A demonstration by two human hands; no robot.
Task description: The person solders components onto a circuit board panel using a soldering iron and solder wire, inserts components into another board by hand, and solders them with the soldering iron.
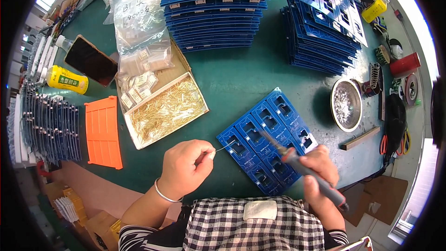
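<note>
A blue circuit board panel (267, 142) with several square cutouts lies at an angle on the green table in front of me. My left hand (188, 165) is closed in a pinch on a thin solder wire (222, 148), whose end reaches over the panel's left part. My right hand (320, 172) grips a soldering iron (316, 179) with a grey and red handle. The iron's metal tip (272, 140) points up and left, over the middle of the panel; whether it touches the board I cannot tell.
A cardboard tray (204, 107) of small gold pins and white connectors is at the left, beside an orange plastic piece (103, 132). Tall stacks of blue boards (213, 28) stand behind. To the right are a metal bowl (335, 107) and a wooden strip (360, 138). A phone (90, 60) lies far left.
</note>
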